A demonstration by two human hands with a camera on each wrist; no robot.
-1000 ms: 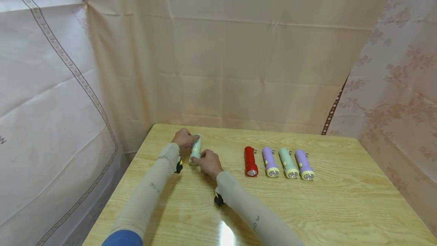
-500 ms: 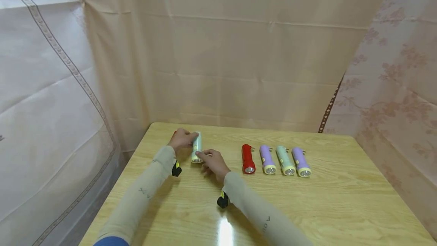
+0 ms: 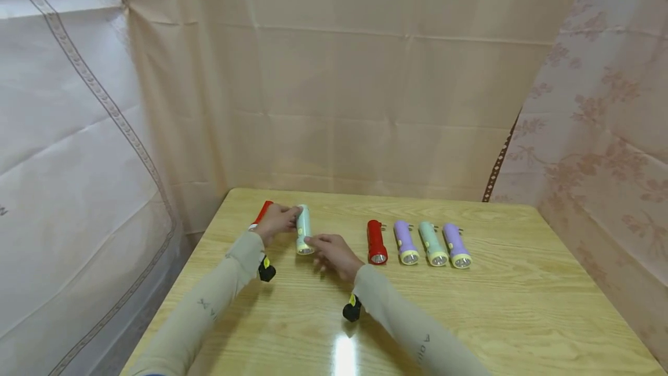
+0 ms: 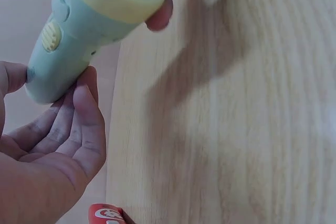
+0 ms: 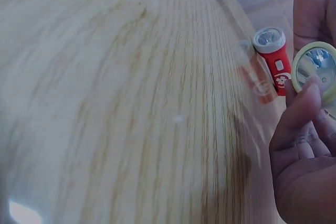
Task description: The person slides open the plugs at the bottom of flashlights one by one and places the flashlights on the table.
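A mint-green flashlight (image 3: 303,228) with a pale yellow head is held between both hands over the left part of the table. My left hand (image 3: 278,222) pinches its tail end; the left wrist view shows the thumb on one side and the fingers (image 4: 86,108) on the other. At the yellow head, my right hand (image 3: 336,254) grips with thumb and fingers, the thumb (image 5: 307,100) lying over the lens rim in the right wrist view. Behind my left hand lies a red flashlight (image 5: 275,64) with a white head, partly hidden in the head view.
To the right, a row on the wooden table (image 3: 501,300) holds a red flashlight (image 3: 376,239), a purple one (image 3: 403,237), a mint one (image 3: 431,241) and another purple one (image 3: 455,242), lenses facing me. A beige curtain (image 3: 334,103) hangs behind the table.
Both hands have shifted slightly right over the table with the mint flashlight. My right hand has drawn back from its head, uncovering the lens. The left red flashlight has come into sight.
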